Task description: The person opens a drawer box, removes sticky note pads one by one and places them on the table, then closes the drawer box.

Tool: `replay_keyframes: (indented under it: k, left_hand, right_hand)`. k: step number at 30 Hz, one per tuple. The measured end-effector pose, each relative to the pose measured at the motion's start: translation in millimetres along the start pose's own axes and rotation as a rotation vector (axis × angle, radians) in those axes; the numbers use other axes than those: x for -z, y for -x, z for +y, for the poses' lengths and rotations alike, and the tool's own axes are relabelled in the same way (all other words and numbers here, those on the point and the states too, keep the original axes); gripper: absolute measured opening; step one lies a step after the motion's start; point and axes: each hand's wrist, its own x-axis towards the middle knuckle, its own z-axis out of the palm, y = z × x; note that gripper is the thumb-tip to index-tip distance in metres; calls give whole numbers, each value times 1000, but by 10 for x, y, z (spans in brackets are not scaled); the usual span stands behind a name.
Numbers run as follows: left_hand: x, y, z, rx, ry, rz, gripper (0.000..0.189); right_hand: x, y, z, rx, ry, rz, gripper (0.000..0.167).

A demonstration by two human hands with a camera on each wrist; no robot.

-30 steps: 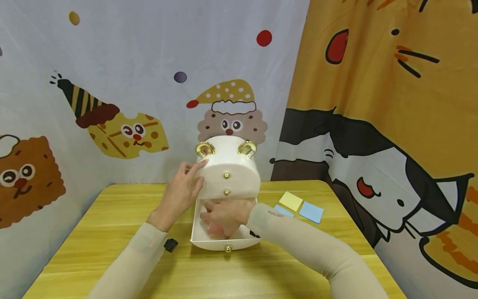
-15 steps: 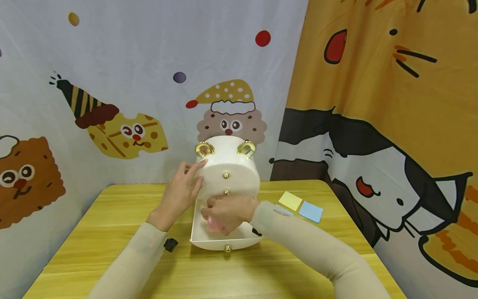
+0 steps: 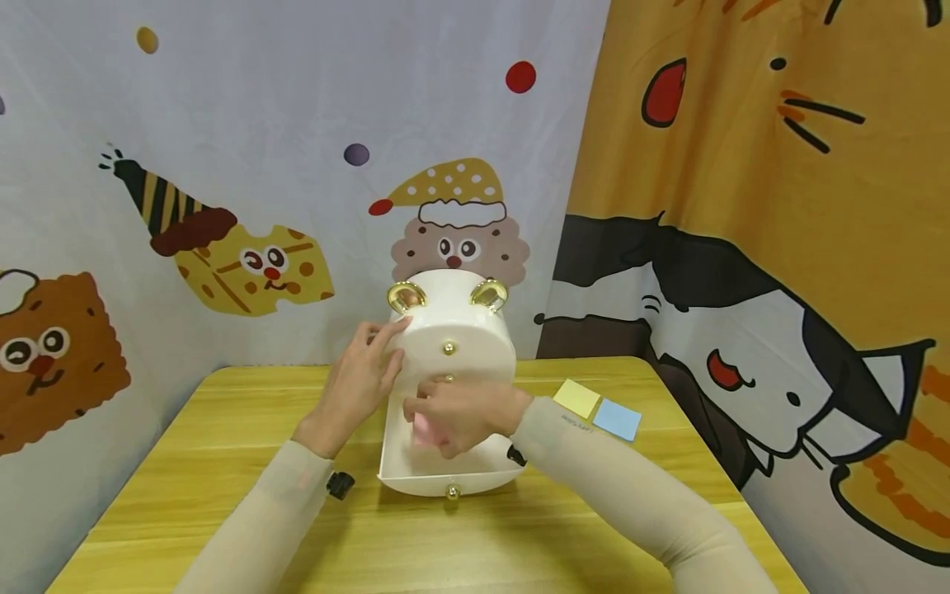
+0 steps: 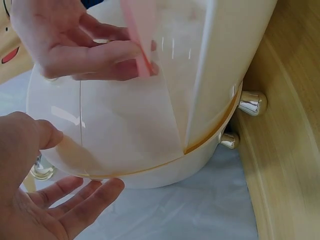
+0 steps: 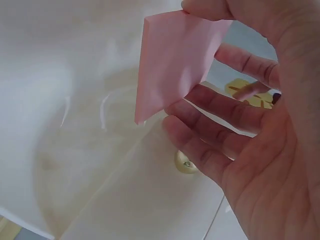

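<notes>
A pink sticky note pad point(image 5: 175, 60) is pinched between the thumb and fingers of my right hand point(image 3: 467, 412), above the pulled-out bottom drawer point(image 3: 475, 483). The drawer belongs to a white storage box point(image 3: 456, 301) with gold ear shapes on top and gold ball knobs. In the left wrist view, the sticky note pad point(image 4: 137, 30) stands on edge in the fingers, near the drawer's wall. My left hand point(image 3: 352, 384) rests on the left side of the box, thumb and fingers spread and lightly bent against it.
A yellow sticky note pad point(image 3: 576, 398) and a blue one point(image 3: 618, 419) lie on the wooden table point(image 3: 223, 462), right of the box. My right sleeve point(image 3: 594, 454) crosses in front of them. A cartoon-printed curtain point(image 3: 260, 99) hangs behind the table.
My right hand has risen slightly out of the drawer and shifted a little right, carrying the pink sticky note pad. Its sleeve now covers a second blue pad. My left hand stays put.
</notes>
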Motion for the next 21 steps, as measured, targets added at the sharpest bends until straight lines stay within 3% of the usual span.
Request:
replay_keyframes:
  k: [21]
  left_hand:
    - [-5,-29,58,23,-9,18,45]
  right_hand:
    - [77,258,25,9,-129,112,58]
